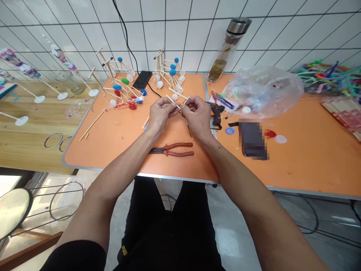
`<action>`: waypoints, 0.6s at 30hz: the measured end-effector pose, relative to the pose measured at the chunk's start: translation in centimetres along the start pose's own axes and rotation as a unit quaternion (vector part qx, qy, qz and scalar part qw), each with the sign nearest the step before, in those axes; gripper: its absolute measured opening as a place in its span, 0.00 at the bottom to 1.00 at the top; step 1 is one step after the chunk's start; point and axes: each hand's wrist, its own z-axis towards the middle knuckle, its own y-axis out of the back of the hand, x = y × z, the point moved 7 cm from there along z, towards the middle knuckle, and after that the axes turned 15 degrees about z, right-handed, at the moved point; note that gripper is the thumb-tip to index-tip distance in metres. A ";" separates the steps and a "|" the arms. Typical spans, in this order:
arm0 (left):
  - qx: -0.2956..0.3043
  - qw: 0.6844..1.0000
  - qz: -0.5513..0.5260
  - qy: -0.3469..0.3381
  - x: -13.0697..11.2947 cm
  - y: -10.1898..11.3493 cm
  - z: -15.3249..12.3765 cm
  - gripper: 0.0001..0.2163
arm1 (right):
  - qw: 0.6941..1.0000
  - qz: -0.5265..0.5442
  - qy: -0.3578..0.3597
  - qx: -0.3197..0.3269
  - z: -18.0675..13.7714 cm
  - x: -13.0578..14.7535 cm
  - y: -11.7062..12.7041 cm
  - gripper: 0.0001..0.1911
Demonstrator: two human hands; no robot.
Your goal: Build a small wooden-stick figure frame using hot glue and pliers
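My left hand (160,116) pinches a thin wooden stick (170,100) that slants between its fingertips. Close against it, my right hand (198,116) has thumb and fingers closed on a short wooden stick piece (186,100). The fingertips of both hands almost meet, so whether the two pieces touch is hard to see. Just behind the hands stands a stick model (172,72) with blue and white bottle caps. Red-handled pliers (178,149) lie on the orange table in front of my wrists. A black glue gun (216,113) is partly covered by my right hand.
Left of the hands are another stick-and-cap model (121,92) and loose sticks (93,124). A phone (142,79) lies at the back. Rightward are a utility knife (225,101), a plastic bag (265,90), a glass bottle (222,56), a blurred dark object (252,139) and loose caps (280,139).
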 end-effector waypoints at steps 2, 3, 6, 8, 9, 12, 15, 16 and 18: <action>0.000 1.000 0.000 -0.002 0.0 0.0 0.0 0.14 | 1.000 0.003 0.006 0.000 -0.1 0.1 0.0 0.16; 0.000 1.000 0.000 -0.003 0.0 -0.1 0.0 0.13 | 1.000 0.004 0.009 0.000 -0.1 0.2 -0.1 0.16; -0.001 1.000 0.004 0.001 0.0 -0.1 0.0 0.12 | 1.000 -0.004 0.008 -0.004 -0.1 0.1 0.0 0.18; -0.004 1.000 0.005 0.006 0.1 -0.1 -0.1 0.12 | 1.000 -0.008 0.001 -0.005 -0.1 -0.1 0.0 0.19; -0.005 1.000 0.003 0.006 0.1 -0.1 -0.1 0.12 | 1.000 -0.006 -0.002 -0.004 -0.2 -0.1 0.0 0.19; -0.004 1.000 -0.009 0.004 0.0 -0.1 -0.2 0.11 | 1.000 0.005 -0.005 -0.003 -0.2 -0.1 -0.1 0.17; -0.005 1.000 -0.009 0.011 0.0 -0.1 -0.2 0.11 | 1.000 0.010 -0.007 0.000 -0.3 -0.1 -0.1 0.15; -0.006 1.000 -0.007 0.014 0.1 0.0 -0.2 0.11 | 1.000 0.010 -0.007 0.002 -0.3 -0.1 -0.1 0.14; -0.009 1.000 -0.006 0.019 0.2 0.0 -0.1 0.11 | 1.000 0.014 -0.005 0.009 -0.3 -0.2 -0.2 0.15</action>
